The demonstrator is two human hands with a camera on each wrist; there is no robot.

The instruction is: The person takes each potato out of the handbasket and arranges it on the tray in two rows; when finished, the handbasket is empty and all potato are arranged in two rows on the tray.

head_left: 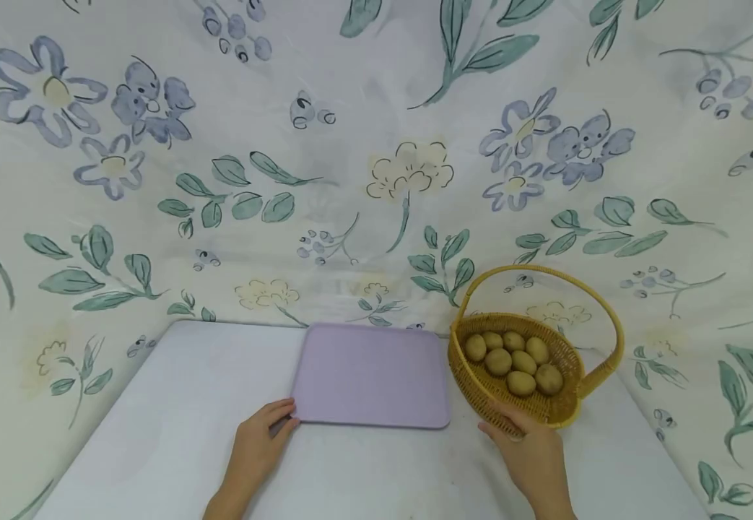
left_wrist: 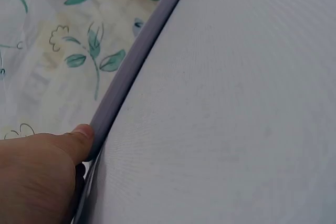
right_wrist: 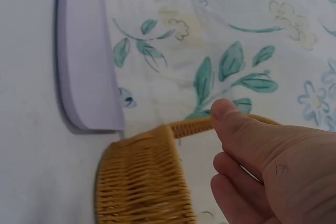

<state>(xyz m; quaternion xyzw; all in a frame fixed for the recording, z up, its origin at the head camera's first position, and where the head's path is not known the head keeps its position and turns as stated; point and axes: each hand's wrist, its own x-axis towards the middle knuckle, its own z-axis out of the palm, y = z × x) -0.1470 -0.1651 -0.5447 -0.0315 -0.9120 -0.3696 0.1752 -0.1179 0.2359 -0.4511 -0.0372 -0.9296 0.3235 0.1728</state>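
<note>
A pale purple rectangular tray (head_left: 372, 375) lies flat on the white table. My left hand (head_left: 260, 442) holds its near left corner, fingers at the left side and thumb at the near edge. Close up, in the left wrist view, the thumb (left_wrist: 82, 136) presses against the tray's rim (left_wrist: 131, 61); the other fingers are mostly hidden. To the tray's right stands a yellow-brown wicker basket (head_left: 480, 396) with a tall arched handle. Several potatoes (head_left: 522, 362) lie inside. My right hand (head_left: 532, 451) overlaps the basket's near side, its fingers loosely bent, nothing between thumb and fingers.
The white table (head_left: 220, 368) extends left of the tray and towards me. Behind it hangs a cloth (head_left: 350, 217) printed with flowers and leaves, which also covers both sides. The basket handle (head_left: 548, 271) arches high above the potatoes.
</note>
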